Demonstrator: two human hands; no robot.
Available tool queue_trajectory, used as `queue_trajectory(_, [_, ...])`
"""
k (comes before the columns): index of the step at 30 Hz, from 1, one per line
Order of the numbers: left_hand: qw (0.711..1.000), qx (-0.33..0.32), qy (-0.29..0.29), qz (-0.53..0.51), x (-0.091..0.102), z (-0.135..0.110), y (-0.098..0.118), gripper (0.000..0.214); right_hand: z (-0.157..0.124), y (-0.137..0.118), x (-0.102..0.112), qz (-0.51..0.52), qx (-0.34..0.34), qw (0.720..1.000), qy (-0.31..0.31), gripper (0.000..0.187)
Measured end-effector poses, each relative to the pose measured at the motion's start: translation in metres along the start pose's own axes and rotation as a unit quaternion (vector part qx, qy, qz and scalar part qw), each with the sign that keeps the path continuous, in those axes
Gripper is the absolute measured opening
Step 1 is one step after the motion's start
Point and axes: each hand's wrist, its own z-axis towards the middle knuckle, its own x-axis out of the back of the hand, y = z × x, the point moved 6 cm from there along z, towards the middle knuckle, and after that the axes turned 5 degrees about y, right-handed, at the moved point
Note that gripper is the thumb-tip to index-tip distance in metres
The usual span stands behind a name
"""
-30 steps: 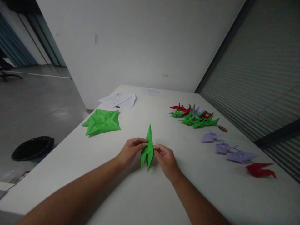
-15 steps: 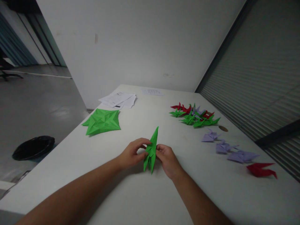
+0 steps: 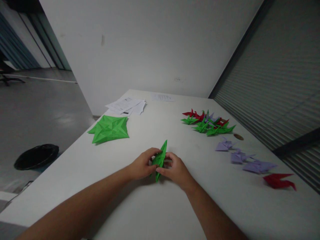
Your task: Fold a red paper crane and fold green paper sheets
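A narrow folded piece of green origami paper (image 3: 160, 159) stands between my hands on the white table (image 3: 200, 206), its pointed tip aimed away from me. My left hand (image 3: 142, 164) pinches its left side. My right hand (image 3: 176, 170) grips the right side, with fingers crossing its lower part and hiding much of it. A larger creased green origami sheet (image 3: 109, 129) lies flat to the left, out of reach of both fingertips.
Loose printed papers (image 3: 126, 106) lie at the far end of the table. Red, green and lilac origami cranes (image 3: 207, 122) are bunched at the right, with several lilac cranes (image 3: 238, 156), a red crane (image 3: 278, 181) and a small brown disc (image 3: 238, 136) nearer. A black round object (image 3: 36, 156) sits on the floor.
The green piece looks shorter and more tightly folded, its tip tilted to the right. My hands have closed in over it, and my right fingers now cover its lower part.
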Motion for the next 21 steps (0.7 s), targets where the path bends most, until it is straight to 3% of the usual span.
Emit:
queue_trajectory(5, [0.998, -0.034, -0.040, 0.037, -0.008, -0.001, 0.005, 0.068, 0.002, 0.004, 0.000, -0.015, -0.024, 1.000, -0.003, 0.030])
queue_trajectory(8, [0.996, -0.037, -0.034, 0.071, -0.011, -0.001, 0.007, 0.068, 0.002, 0.009, 0.002, -0.039, -0.037, 0.998, 0.021, 0.023])
queue_trajectory(13, [0.991, -0.017, 0.005, 0.129, -0.011, -0.001, 0.004, 0.069, -0.004, 0.006, 0.004, -0.125, 0.031, 0.986, 0.102, 0.023])
queue_trajectory(17, [0.988, -0.006, 0.019, 0.150, -0.010, -0.003, 0.004, 0.067, -0.004, 0.004, -0.002, -0.175, 0.036, 0.980, 0.086, 0.019])
queue_trajectory(21, [0.990, 0.032, 0.034, 0.135, -0.005, -0.001, -0.001, 0.058, 0.001, 0.005, -0.002, -0.124, -0.005, 0.991, 0.050, 0.011])
